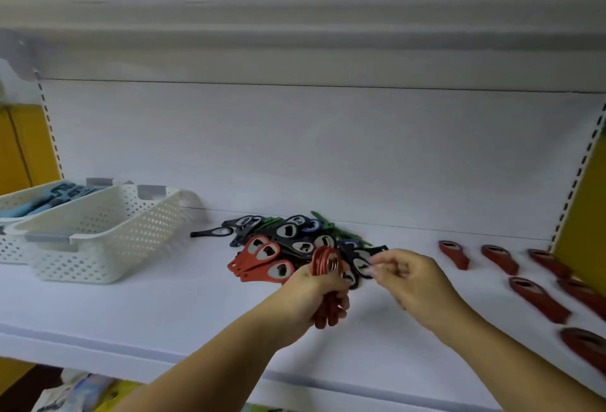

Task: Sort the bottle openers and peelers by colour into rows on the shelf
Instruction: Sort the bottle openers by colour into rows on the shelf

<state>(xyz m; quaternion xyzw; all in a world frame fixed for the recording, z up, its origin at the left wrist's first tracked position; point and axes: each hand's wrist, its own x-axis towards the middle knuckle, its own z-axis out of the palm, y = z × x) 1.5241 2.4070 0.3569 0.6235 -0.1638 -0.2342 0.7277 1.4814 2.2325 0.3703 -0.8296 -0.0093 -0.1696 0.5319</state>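
Gripping a stack of red openers (324, 262) in your left hand (311, 293), you're just near of the mixed pile (295, 241) in the middle of the shelf (164, 313). Your right hand (413, 277) curls at the pile's right edge; pinching anything? Cannot tell. Light, stiff, likely slick: pinch each by its narrow handle.

White shelf (164, 319) is running the full width, front lip facing the camera. White back panel (295, 149) is rising flat behind it, with a seam line sitting near the top. Slotted uprights are flanking the panel: left upright (49, 123), right upright (580, 175). Yellow wall (19, 149) is showing past both. Upper shelf (295, 34) is overhanging, blurred. Light is falling soft and even, casting faint shadows. Packaged goods (75, 392) are sitting below the shelf, too blurred to identify.
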